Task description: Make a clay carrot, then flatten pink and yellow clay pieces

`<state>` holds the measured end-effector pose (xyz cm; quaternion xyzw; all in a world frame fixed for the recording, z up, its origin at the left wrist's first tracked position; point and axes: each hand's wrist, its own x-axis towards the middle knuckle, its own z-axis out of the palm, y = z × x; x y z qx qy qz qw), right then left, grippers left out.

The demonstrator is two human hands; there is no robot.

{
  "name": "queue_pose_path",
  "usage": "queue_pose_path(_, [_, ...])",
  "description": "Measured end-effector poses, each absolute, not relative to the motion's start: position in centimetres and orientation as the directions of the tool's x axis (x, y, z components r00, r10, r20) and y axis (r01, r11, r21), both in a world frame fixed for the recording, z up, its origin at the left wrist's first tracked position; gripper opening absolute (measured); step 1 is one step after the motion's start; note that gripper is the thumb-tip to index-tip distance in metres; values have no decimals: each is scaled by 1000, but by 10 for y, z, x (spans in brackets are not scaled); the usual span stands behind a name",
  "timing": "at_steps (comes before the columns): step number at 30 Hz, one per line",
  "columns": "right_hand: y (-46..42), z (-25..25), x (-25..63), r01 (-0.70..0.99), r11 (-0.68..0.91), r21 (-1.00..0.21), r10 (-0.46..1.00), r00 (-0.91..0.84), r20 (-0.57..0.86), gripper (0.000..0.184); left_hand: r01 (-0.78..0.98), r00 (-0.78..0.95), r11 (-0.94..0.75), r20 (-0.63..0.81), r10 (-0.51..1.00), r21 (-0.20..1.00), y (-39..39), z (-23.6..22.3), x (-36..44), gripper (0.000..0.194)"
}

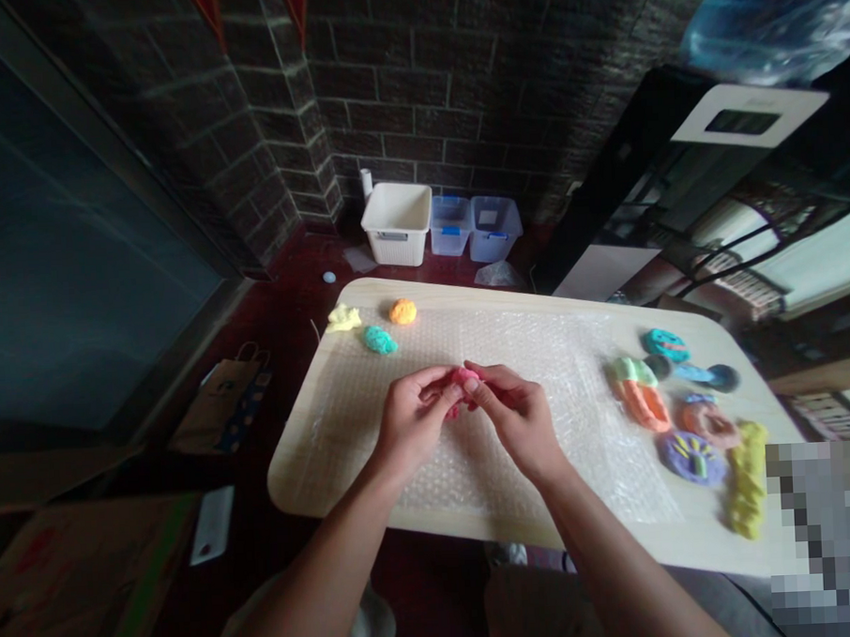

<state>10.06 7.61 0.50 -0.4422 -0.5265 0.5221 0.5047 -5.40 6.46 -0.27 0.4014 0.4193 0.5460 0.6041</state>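
Note:
Between my two hands, over the middle of the table, is a lump of red-pink modelling clay. My left hand pinches it from the left, thumb pressed on its face. From the other side my right hand grips the same lump, its thumb close to the left one. The fingers hide part of the clay, and a little of it shows below the thumbs. Under both hands lies a sheet of bubble wrap. Beyond them to the left sit a teal clay lump, an orange one and a pale yellow one.
Along the table's right side lie several shaped clay pieces, among them a purple disc, a yellow strip and a teal round. A white bin and two clear boxes stand on the floor by the brick wall.

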Motion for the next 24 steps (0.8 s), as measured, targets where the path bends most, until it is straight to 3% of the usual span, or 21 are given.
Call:
queue_pose_path(6, [79,7,100,-189,-79,-979,986,-158,-49,33,-283,33,85,-79,996,955,66,2,-53,33])
queue_pose_path(18, [81,3,101,-305,-116,-945,987,-139,-77,26,-426,65,142,-126,990,894,66,1,-48,34])
queue_pose_path(24, [81,1,103,-246,-62,-967,995,-95,-39,21,-288,105,82,-54,993,954,66,-1,-49,32])
